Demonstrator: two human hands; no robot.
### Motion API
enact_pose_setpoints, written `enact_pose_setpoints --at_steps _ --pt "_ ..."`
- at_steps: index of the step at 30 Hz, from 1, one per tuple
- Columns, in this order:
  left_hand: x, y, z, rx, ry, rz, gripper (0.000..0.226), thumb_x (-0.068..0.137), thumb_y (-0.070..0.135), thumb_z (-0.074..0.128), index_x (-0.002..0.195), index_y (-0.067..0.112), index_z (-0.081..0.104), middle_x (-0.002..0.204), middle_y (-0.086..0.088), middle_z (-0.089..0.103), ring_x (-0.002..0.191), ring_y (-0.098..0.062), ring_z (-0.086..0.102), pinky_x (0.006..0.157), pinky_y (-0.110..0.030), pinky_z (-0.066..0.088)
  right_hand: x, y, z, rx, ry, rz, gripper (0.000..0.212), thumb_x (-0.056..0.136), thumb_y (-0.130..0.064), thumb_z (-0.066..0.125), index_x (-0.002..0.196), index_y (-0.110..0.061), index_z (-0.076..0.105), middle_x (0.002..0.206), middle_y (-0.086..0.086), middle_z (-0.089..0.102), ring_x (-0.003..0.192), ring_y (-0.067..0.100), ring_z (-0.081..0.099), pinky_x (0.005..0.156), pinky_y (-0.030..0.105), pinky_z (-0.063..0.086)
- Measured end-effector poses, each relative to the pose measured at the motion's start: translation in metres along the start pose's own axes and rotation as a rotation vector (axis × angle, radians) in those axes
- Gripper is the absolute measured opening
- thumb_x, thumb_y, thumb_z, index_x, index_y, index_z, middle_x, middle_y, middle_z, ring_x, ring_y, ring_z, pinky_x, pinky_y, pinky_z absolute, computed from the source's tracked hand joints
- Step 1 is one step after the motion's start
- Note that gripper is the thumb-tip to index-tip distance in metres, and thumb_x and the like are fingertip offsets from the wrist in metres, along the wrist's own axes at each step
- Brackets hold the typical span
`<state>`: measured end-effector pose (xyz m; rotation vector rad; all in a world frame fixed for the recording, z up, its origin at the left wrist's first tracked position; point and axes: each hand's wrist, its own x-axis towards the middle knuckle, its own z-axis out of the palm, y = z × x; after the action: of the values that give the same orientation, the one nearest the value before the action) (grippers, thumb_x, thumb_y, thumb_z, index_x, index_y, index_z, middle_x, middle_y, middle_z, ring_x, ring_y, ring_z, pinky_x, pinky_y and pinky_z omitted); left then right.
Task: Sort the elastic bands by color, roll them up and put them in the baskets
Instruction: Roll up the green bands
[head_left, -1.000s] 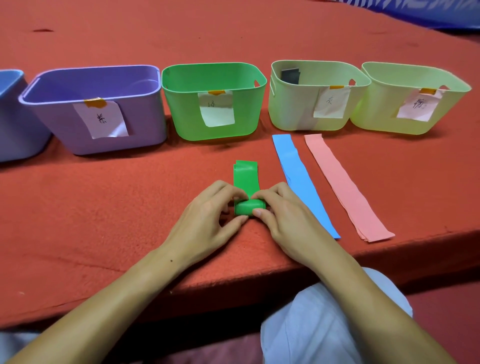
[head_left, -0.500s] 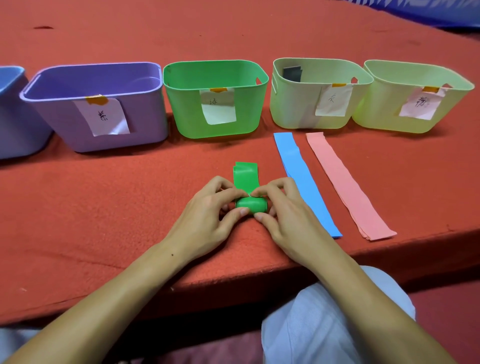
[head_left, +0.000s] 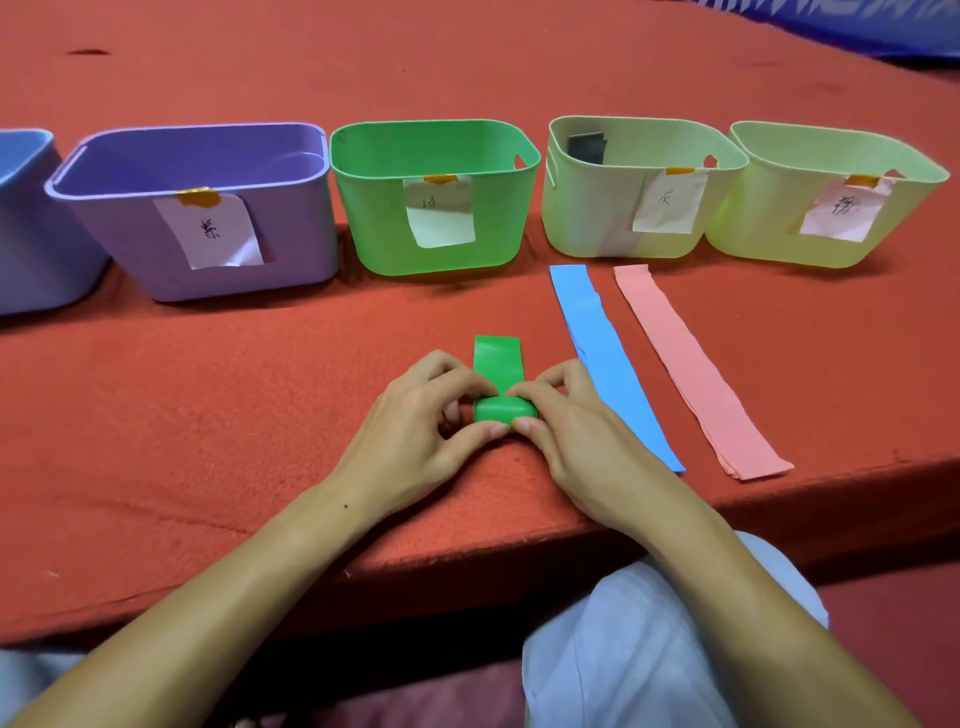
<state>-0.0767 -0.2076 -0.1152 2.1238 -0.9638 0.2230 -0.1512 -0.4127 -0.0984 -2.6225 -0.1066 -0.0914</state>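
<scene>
A green elastic band (head_left: 498, 364) lies on the red table, mostly wound into a thick roll (head_left: 503, 409) with a short flat tail pointing away from me. My left hand (head_left: 415, 421) pinches the roll's left end between thumb and fingers. My right hand (head_left: 566, 415) pinches its right end the same way. To the right a blue band (head_left: 602, 358) and a pink band (head_left: 696, 374) lie flat and unrolled. The green basket (head_left: 436, 156) stands straight behind the roll.
A row of labelled baskets lines the back: a blue one (head_left: 21, 218) at far left, a purple one (head_left: 192, 171), then two pale green ones (head_left: 639, 150) (head_left: 831, 150). The first pale one holds a dark grey roll (head_left: 586, 147). The table's front edge (head_left: 467, 566) runs just below my wrists.
The roll has advanced away from me and grown thicker, and the flat green tail has become shorter. Both hands moved forward with it.
</scene>
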Motion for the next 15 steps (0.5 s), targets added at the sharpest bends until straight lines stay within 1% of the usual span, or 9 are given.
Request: enact_pose_setpoints --at_steps 2,4,6,8,11,14,15 --pt "0.0 0.0003 0.0009 0.035 -0.002 0.023 0.029 0.091 0.037 0.082 0.114 0.022 0.071 0.094 0.009 0.059 0.076 -0.01 0.056 0.072 -0.029 0.05 0.0 -0.0004 0.0008 0.003 0.012 -0.009 0.036 0.108 -0.031 0.051 0.142 -0.019 0.056 0.128 -0.003 0.043 0.11 0.019 0.057 0.099 0.042 0.048" --pt "0.0016 -0.0004 -0.0001 0.048 0.008 0.022 0.028 0.092 0.038 0.082 0.111 0.021 0.071 0.088 0.008 0.061 0.074 -0.009 0.055 0.07 -0.031 0.05 -0.0004 -0.0018 0.0006 0.017 0.028 -0.011 0.037 0.108 -0.03 0.052 0.144 -0.02 0.055 0.128 -0.002 0.046 0.11 0.019 0.058 0.099 0.041 0.048" --pt "0.0042 -0.0031 -0.0006 0.059 0.018 0.026 0.028 0.093 0.041 0.079 0.108 0.019 0.072 0.085 0.01 0.06 0.072 -0.008 0.053 0.068 -0.03 0.048 -0.001 -0.003 -0.0006 0.036 0.051 -0.018 0.037 0.108 -0.029 0.053 0.144 -0.023 0.052 0.128 -0.002 0.048 0.111 0.02 0.059 0.099 0.042 0.048" --pt "0.0055 -0.0047 0.0009 0.064 0.015 0.026 0.029 0.094 0.043 0.074 0.109 0.018 0.073 0.085 0.014 0.056 0.072 -0.006 0.051 0.067 -0.028 0.046 -0.0022 -0.003 -0.0017 0.043 0.063 -0.04 0.034 0.106 -0.028 0.056 0.139 -0.026 0.051 0.125 -0.003 0.048 0.105 0.017 0.059 0.096 0.042 0.049" --pt "0.0039 -0.0045 0.0044 0.063 0.019 0.012 0.034 0.097 0.048 0.068 0.114 0.02 0.073 0.091 0.017 0.051 0.075 -0.001 0.052 0.069 -0.025 0.046 -0.0028 -0.0017 -0.0002 0.032 0.062 -0.051 0.037 0.1 -0.029 0.064 0.135 -0.029 0.051 0.121 -0.006 0.045 0.092 0.013 0.058 0.091 0.043 0.052" --pt "0.001 -0.0045 0.0059 0.062 0.029 -0.026 0.036 0.097 0.051 0.067 0.117 0.022 0.072 0.106 0.013 0.052 0.075 -0.002 0.055 0.072 -0.028 0.052 0.0008 -0.004 0.0039 0.052 0.108 -0.012 0.037 0.097 -0.032 0.069 0.131 -0.03 0.053 0.12 -0.009 0.043 0.089 0.015 0.06 0.088 0.045 0.055" --pt "0.0008 -0.0037 0.0057 0.059 0.025 -0.033 0.035 0.097 0.05 0.067 0.118 0.023 0.071 0.107 0.013 0.052 0.075 -0.002 0.055 0.072 -0.027 0.052 0.0022 -0.0044 0.005 0.053 0.122 -0.011 0.037 0.097 -0.032 0.069 0.13 -0.029 0.055 0.12 -0.01 0.044 0.089 0.016 0.061 0.087 0.046 0.055"
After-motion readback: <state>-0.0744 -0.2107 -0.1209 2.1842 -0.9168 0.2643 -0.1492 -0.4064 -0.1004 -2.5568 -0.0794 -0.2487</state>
